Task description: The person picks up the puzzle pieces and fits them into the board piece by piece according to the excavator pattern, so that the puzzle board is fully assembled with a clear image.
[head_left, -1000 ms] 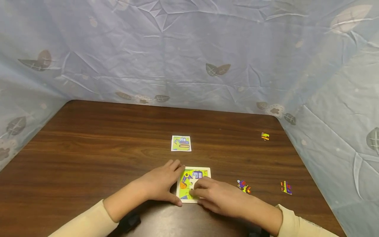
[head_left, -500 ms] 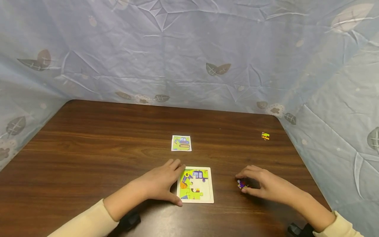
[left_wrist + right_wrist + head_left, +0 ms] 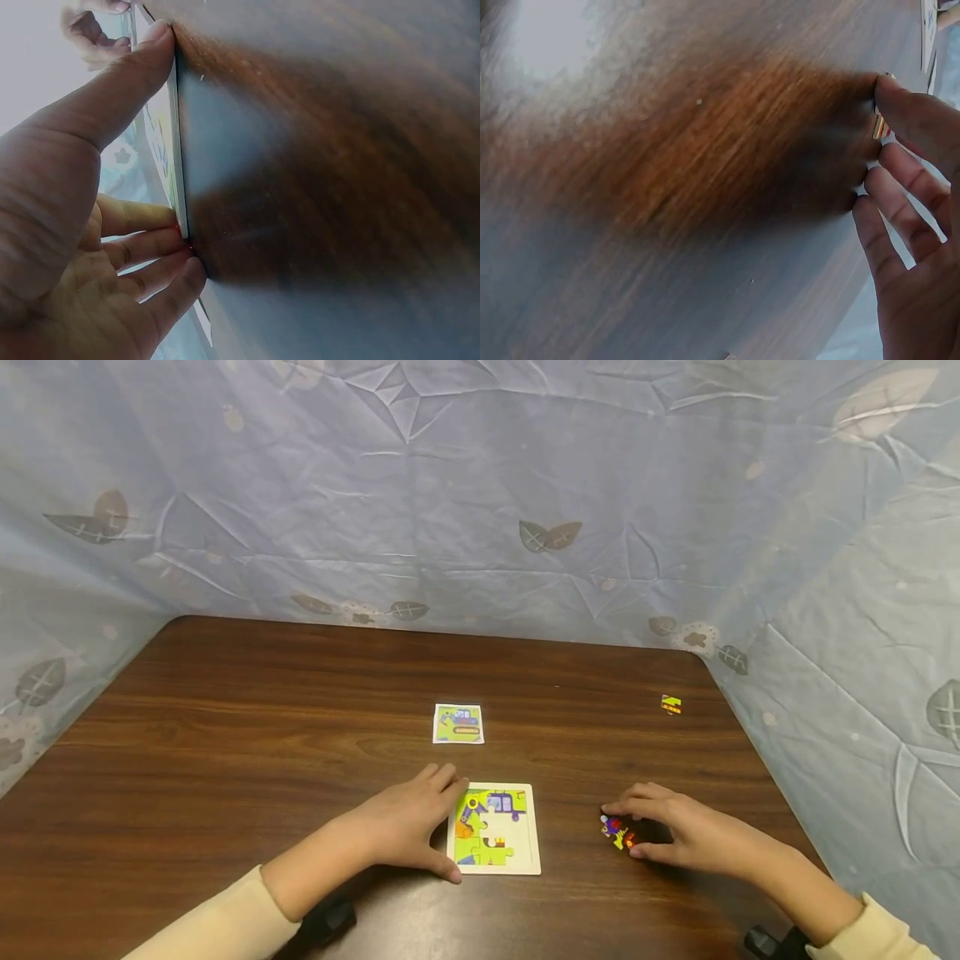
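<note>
In the head view my left hand [image 3: 412,822] holds the left side of a square jigsaw puzzle board [image 3: 536,852], thumb at its near corner and fingertips at its far corner. The board's edge [image 3: 180,157] shows between thumb and fingers in the left wrist view. Some of its excavator picture is in place, and bare white shows at middle and right. To the right, my right hand [image 3: 693,835] lies low over the table, thumb and fingers spread either side of a colourful puzzle piece [image 3: 617,832]. That piece [image 3: 880,125] is partly hidden behind the thumb in the right wrist view.
A small picture card [image 3: 458,724] of the excavator lies beyond the board. Another puzzle piece [image 3: 671,704] sits at the far right of the brown wooden table [image 3: 300,693]. Patterned cloth [image 3: 465,485] hangs along the back and sides.
My right hand has left the board and moved right to the puzzle piece; its thumb has since shifted outward. Its arm now covers where another piece lay. My left hand has stayed put.
</note>
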{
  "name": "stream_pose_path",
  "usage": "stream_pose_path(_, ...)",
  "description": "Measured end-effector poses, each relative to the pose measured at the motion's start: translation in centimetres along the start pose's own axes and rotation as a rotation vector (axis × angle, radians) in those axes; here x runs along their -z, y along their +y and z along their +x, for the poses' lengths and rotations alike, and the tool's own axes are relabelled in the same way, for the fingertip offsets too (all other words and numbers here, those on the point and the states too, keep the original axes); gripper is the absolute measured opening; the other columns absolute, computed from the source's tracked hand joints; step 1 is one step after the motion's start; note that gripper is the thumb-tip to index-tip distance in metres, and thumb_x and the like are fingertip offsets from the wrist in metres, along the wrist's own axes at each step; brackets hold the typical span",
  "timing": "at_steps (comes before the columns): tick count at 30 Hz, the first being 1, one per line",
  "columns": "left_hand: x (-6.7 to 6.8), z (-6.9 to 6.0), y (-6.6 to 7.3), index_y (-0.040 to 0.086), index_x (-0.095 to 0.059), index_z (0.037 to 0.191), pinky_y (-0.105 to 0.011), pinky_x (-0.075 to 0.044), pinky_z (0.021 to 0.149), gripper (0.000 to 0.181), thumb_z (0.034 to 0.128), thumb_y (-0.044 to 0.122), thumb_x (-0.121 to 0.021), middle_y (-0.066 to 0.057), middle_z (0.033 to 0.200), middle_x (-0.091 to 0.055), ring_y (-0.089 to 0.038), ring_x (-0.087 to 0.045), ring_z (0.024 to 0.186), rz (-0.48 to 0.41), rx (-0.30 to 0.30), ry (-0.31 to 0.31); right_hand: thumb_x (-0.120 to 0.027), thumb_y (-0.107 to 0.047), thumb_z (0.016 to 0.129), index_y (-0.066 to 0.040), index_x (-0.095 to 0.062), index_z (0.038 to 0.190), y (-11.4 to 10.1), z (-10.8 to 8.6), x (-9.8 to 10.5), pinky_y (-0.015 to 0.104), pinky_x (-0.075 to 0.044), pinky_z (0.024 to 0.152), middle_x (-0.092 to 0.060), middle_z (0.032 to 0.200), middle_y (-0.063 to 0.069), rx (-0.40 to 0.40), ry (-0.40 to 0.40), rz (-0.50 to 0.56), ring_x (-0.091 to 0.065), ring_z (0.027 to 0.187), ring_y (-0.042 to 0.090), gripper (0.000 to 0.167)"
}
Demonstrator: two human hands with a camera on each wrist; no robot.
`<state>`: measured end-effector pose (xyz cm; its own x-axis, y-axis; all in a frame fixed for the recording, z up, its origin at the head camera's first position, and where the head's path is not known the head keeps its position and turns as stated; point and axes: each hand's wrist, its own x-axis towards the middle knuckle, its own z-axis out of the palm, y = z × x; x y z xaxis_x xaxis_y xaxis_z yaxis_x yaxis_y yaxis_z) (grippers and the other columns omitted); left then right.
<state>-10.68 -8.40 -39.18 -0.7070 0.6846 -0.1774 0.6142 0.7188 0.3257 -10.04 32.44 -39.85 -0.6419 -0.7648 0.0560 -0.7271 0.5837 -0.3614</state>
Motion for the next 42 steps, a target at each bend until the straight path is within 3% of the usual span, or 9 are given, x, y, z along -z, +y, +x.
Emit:
stream_pose_path(4, 0.1, 0.0, 0.0, -0.001, -0.044, 0.155, -0.042, -0.055, 0.105, 0.112, 0.0742, 0.064, -0.087, -0.011, 0.145, -0.051, -0.025, -0.05, 0.131, 0.001, -0.001, 0.006, -0.08, -0.027, 0.094, -0.016, -0.066, 0.138, 0.1, 0.1, 0.1, 0.025, -0.056, 0.089, -0.066, 0.126, -0.009, 0.022, -0.006, 0.009, -0.061, 0.109, 0.005, 0.048)
stream_pose_path(14, -0.1, 0.0, -0.2, 0.0, -0.044, 0.155, -0.043, -0.056, 0.104, 0.113, 0.0746, 0.067, -0.085, -0.011, 0.145, -0.051, -0.025, -0.05, 0.131, 0.007, -0.009, 0.004, -0.074, -0.027, 0.098, -0.019, -0.062, 0.144, -0.2, 0.4, 0.2, 0.027, -0.058, 0.093, -0.062, 0.133, -0.009, -0.016, -0.066, 0.021, -0.059, 0.118, 0.006, 0.048)
stream_pose_path(28, -0.3, 0.0, -0.2, 0.0, -0.044, 0.156, -0.043, -0.055, 0.106, 0.112, 0.0758, 0.067, -0.084, -0.011, 0.148, -0.05, -0.026, -0.05, 0.133, 0.006, -0.003, 0.005, -0.075, -0.025, 0.097, -0.009, -0.066, 0.14, -0.3, -0.2, 0.4, 0.026, -0.058, 0.087, -0.062, 0.127, -0.005, 0.016, -0.074, 0.015, -0.061, 0.111, 0.006, 0.046)
stream_pose_path(35, -0.2, 0.0, -0.1, -0.001, -0.045, 0.155, -0.045, -0.056, 0.106, 0.112, 0.0753, 0.066, -0.085, -0.013, 0.147, -0.05, -0.028, -0.05, 0.134, 0.004, -0.01, 0.011, -0.075, -0.033, 0.097, -0.012, -0.069, 0.133, -0.7, -0.1, -0.1, 0.02, -0.054, 0.077, -0.061, 0.119, -0.009, -0.041, -0.035, -0.007, -0.057, 0.098, -0.001, 0.042)
stream_pose_path(42, -0.1, 0.0, -0.1, -0.001, -0.044, 0.155, -0.044, -0.056, 0.105, 0.113, 0.0752, 0.066, -0.085, -0.013, 0.147, -0.05, -0.027, -0.05, 0.133, 0.003, -0.014, 0.009, -0.077, -0.03, 0.097, -0.017, -0.068, 0.123, -0.9, 0.2, -0.1, 0.02, -0.052, 0.07, -0.06, 0.11, -0.009, -0.056, -0.016, 0.038, -0.054, 0.089, -0.002, 0.031)
